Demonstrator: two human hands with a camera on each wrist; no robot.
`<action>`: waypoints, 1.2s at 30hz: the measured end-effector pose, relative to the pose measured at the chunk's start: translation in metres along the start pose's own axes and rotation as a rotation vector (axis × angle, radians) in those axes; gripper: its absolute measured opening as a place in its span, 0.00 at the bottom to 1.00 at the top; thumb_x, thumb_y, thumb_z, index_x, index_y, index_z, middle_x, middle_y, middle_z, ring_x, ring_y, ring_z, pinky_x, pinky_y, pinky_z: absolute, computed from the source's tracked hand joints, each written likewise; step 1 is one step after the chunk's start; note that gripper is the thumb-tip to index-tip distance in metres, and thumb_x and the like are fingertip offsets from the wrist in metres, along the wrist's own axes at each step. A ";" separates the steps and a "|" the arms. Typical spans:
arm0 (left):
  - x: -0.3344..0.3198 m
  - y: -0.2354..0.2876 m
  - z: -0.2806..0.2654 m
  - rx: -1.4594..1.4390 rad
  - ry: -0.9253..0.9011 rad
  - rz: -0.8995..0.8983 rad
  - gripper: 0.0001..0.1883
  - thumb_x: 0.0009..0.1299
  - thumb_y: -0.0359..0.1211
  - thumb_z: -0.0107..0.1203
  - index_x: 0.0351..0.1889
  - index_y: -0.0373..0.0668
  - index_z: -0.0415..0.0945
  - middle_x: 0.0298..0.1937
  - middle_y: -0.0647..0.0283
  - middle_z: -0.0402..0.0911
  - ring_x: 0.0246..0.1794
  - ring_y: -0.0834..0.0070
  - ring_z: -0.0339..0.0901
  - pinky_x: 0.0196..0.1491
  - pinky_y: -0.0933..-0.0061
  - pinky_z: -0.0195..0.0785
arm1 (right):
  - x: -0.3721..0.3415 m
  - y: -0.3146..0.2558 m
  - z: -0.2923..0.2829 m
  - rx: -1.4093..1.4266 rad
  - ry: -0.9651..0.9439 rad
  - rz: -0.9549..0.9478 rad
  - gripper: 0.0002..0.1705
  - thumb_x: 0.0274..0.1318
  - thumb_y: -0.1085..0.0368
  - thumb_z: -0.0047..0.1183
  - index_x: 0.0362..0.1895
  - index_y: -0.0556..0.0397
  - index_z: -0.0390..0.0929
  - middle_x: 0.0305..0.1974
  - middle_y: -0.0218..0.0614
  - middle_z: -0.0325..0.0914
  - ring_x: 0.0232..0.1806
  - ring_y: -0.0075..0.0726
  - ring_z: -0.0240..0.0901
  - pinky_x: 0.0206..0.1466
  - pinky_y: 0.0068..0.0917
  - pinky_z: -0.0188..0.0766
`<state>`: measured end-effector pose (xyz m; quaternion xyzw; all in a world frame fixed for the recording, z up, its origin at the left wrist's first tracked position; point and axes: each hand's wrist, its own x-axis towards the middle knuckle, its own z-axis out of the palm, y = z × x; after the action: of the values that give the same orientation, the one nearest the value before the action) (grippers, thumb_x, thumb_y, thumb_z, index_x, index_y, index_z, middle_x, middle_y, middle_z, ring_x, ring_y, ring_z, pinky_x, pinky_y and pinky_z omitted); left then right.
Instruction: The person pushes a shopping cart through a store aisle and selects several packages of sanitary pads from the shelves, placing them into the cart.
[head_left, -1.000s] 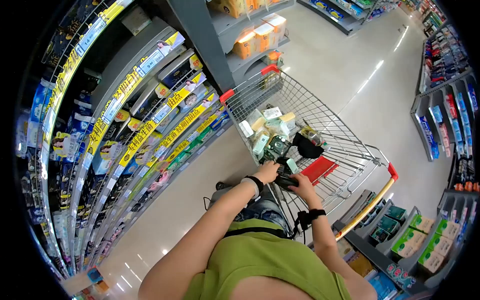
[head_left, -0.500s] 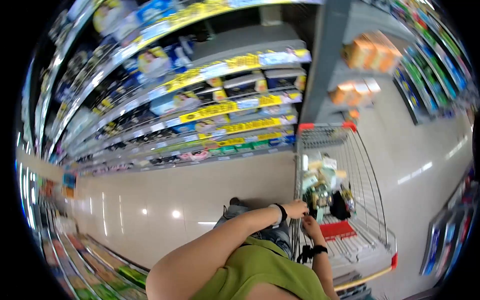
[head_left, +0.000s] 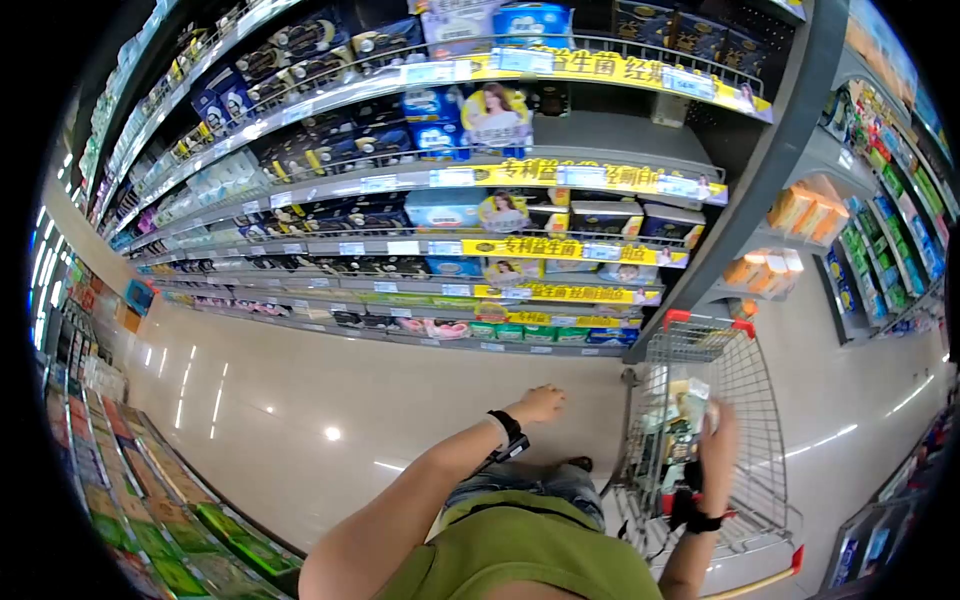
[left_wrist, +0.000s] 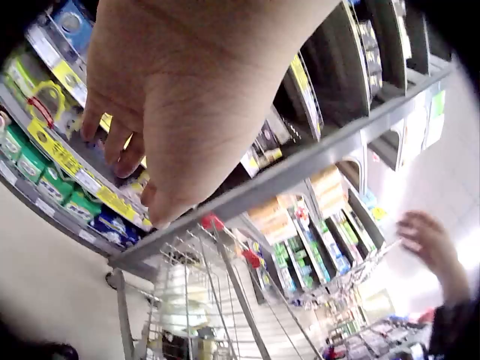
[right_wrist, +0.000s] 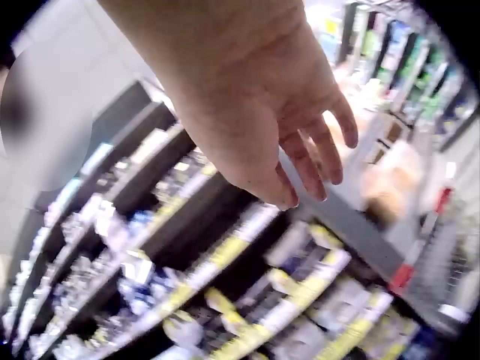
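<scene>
In the head view the left hand hangs over the floor left of the metal cart, holding nothing. The left wrist view shows this hand empty, its fingers loosely bent. Blurred in the head view, the right hand is over the cart's right part. In the right wrist view the right hand is empty with its fingers apart and relaxed. Pale and dark packages lie in the cart; the right forearm partly covers them.
Long shelves of packaged goods run along the far side, with yellow label strips. A grey post stands at their right end, beside orange packs. More shelves line the lower left and right. Shiny floor lies left of the cart.
The hands, earlier together at the cart with a dark object between them, are now apart and empty. The left moved left, the right to the right. The head view has turned toward the shelves.
</scene>
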<state>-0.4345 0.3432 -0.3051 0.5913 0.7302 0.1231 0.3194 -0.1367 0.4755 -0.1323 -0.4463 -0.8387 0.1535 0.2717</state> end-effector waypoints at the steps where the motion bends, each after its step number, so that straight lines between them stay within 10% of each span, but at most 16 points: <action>1: -0.022 -0.022 -0.006 0.009 -0.013 -0.010 0.19 0.58 0.40 0.46 0.46 0.45 0.67 0.47 0.57 0.66 0.48 0.59 0.64 0.47 0.59 0.59 | 0.020 -0.062 -0.030 0.016 0.046 -0.131 0.13 0.45 0.70 0.45 0.38 0.56 0.67 0.38 0.45 0.68 0.40 0.51 0.64 0.44 0.38 0.61; 7: -0.182 -0.151 -0.021 -0.096 0.385 -0.223 0.16 0.57 0.40 0.47 0.41 0.42 0.69 0.41 0.55 0.72 0.45 0.58 0.66 0.47 0.63 0.60 | 0.003 -0.269 -0.111 0.309 0.500 -0.977 0.06 0.37 0.69 0.52 0.26 0.50 0.70 0.31 0.33 0.72 0.31 0.37 0.69 0.39 0.40 0.65; 9: -0.247 -0.195 0.004 -0.114 0.440 -0.377 0.17 0.57 0.40 0.48 0.41 0.40 0.69 0.40 0.53 0.72 0.44 0.56 0.66 0.47 0.62 0.60 | -0.034 -0.303 -0.128 0.332 0.401 -0.809 0.08 0.48 0.62 0.41 0.35 0.43 0.65 0.30 0.30 0.67 0.32 0.33 0.63 0.41 0.28 0.59; 13: -0.376 -0.248 0.080 -0.195 0.172 -0.870 0.21 0.55 0.45 0.50 0.42 0.41 0.69 0.43 0.50 0.71 0.46 0.55 0.66 0.48 0.63 0.60 | -0.018 -0.333 -0.137 0.247 0.529 -1.317 0.11 0.53 0.58 0.34 0.31 0.47 0.67 0.34 0.30 0.68 0.40 0.34 0.61 0.34 0.30 0.60; 14: -0.409 -0.273 0.124 -0.071 0.188 -0.748 0.21 0.60 0.46 0.41 0.38 0.39 0.71 0.36 0.49 0.74 0.39 0.56 0.70 0.43 0.63 0.63 | -0.014 -0.338 -0.137 0.212 0.565 -1.494 0.14 0.55 0.57 0.32 0.30 0.48 0.68 0.35 0.29 0.68 0.43 0.34 0.60 0.32 0.31 0.60; 15: -0.419 -0.296 0.149 0.023 -0.351 -0.787 0.23 0.58 0.49 0.41 0.36 0.39 0.73 0.41 0.49 0.72 0.45 0.55 0.67 0.49 0.62 0.59 | -0.010 -0.342 -0.134 0.196 0.558 -1.506 0.14 0.55 0.57 0.32 0.30 0.48 0.68 0.35 0.29 0.68 0.43 0.34 0.60 0.32 0.31 0.60; 17: -0.459 -0.297 0.187 -0.024 -0.380 -0.582 0.24 0.59 0.50 0.38 0.35 0.40 0.74 0.41 0.51 0.73 0.44 0.56 0.68 0.49 0.61 0.59 | -0.006 -0.344 -0.121 0.153 0.952 -1.581 0.12 0.55 0.59 0.34 0.38 0.43 0.69 0.40 0.25 0.67 0.49 0.36 0.56 0.36 0.33 0.60; 22: -0.438 -0.285 0.223 -0.389 -0.206 -0.821 0.22 0.58 0.48 0.42 0.38 0.39 0.73 0.40 0.52 0.74 0.43 0.58 0.69 0.48 0.63 0.60 | -0.016 -0.343 -0.117 0.181 0.809 -1.388 0.24 0.52 0.65 0.39 0.54 0.27 0.60 0.58 0.10 0.52 0.60 0.36 0.42 0.47 0.37 0.53; 29: -0.328 -0.216 0.086 -0.597 0.291 -0.698 0.22 0.56 0.45 0.50 0.40 0.36 0.71 0.38 0.50 0.75 0.42 0.60 0.71 0.45 0.69 0.63 | 0.026 -0.364 -0.104 0.462 0.775 -1.533 0.13 0.51 0.66 0.39 0.40 0.35 0.71 0.41 0.15 0.64 0.49 0.34 0.54 0.42 0.35 0.54; 36: -0.279 -0.236 0.045 -0.568 0.247 -0.840 0.19 0.57 0.44 0.49 0.40 0.41 0.72 0.39 0.52 0.75 0.43 0.61 0.71 0.46 0.68 0.62 | 0.081 -0.396 -0.067 0.687 0.318 -1.210 0.08 0.48 0.59 0.44 0.33 0.44 0.66 0.28 0.28 0.67 0.28 0.27 0.62 0.31 0.18 0.56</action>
<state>-0.5650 0.0079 -0.3814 0.1185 0.8745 0.2462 0.4007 -0.3971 0.3240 0.1457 0.1915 -0.7935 0.1645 0.5537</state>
